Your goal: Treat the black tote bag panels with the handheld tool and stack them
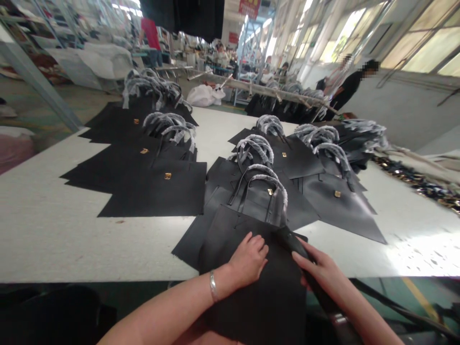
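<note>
A black handbag panel [247, 297] with wrapped handles [266, 175] lies in front of me, partly over the table's near edge. My left hand [249, 258] rests on its surface, fingers lying over it and gripping nothing; a silver bracelet is on that wrist. My right hand [319, 270] is closed around a long black tool [296, 244] whose broad tip touches or hovers just over the panel's upper right corner; I cannot tell which. Its exact kind is unclear. Under and behind this panel are more black bag pieces [215, 182].
On the white table [53, 239] are overlapping black bags with gold clasps at left [158, 191] and right [341, 206]. Gold-and-black hardware [417, 177] lines the right edge. A metal post [43, 81] stands at left. Co-workers [350, 88] are farther back.
</note>
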Demonstrator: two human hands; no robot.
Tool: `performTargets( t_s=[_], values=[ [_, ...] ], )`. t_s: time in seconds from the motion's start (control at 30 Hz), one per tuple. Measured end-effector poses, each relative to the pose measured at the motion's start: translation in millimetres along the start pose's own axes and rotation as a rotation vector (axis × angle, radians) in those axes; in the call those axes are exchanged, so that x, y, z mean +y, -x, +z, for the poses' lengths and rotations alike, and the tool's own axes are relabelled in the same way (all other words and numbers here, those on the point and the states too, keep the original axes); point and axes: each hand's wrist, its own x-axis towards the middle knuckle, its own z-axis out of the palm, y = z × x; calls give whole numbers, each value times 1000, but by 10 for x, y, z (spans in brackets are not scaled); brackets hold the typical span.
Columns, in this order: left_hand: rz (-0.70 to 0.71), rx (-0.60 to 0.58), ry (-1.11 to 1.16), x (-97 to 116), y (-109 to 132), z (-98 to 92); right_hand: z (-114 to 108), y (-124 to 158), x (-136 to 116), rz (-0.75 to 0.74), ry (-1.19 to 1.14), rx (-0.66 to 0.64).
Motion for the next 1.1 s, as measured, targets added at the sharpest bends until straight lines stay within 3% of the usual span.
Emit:
performTargets(
  t_s=[0.1,0.3,0.63,0.8,0.93,1.0,1.1],
  values=[
    [14,-30,-16,34,127,-42,31,-41,-157,-84,3,52],
    [-6,-18,-70,37,317,-89,275,-85,-445,-83,55,-206],
    [46,43,-38,-51,332,29,701,-427,-778,-103,169,-411],
    [60,47,-34,-46,326,3,701,-499,-875,-170,253,-453],
    [74,49,-80,-45,333,-35,636,-522,-882,-119,267,-545],
    [84,59,-85,-51,328,-36,682,-549,-901,-113,257,-531],
    [102,60,-77,-56,314,-40,798,-575,-997,-242,224,-425]
  ],
)
